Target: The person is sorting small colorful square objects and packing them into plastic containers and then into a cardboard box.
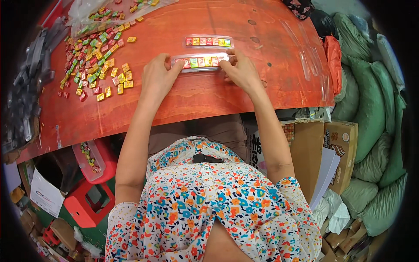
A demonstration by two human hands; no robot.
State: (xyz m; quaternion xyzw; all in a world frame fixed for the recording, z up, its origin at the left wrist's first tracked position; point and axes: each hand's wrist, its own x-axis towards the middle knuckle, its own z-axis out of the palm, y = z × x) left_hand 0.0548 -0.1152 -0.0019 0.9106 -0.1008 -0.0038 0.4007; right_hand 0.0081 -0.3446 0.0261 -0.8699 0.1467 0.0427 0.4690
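A long clear plastic tray [200,62] holds a row of small wrapped pieces in red, yellow and green. My left hand [160,75] has its thumb and fingers closed round the tray's left end. At the right end my right hand [241,70] grips it the same way, the thumb pressing near the last piece. Just beyond lies a second clear tray [208,42], filled with a similar row; neither hand touches it. Loose wrapped pieces [97,61] are scattered in a heap to the left of my left hand.
The red tabletop [200,96] curves round in front of me. A plastic bag [83,19] with more pieces lies far left, grey strips [22,91] are stacked at the left edge. Clear strips [303,52] lie at right. Green sacks [362,96] and cardboard boxes [340,153] stand beside the table.
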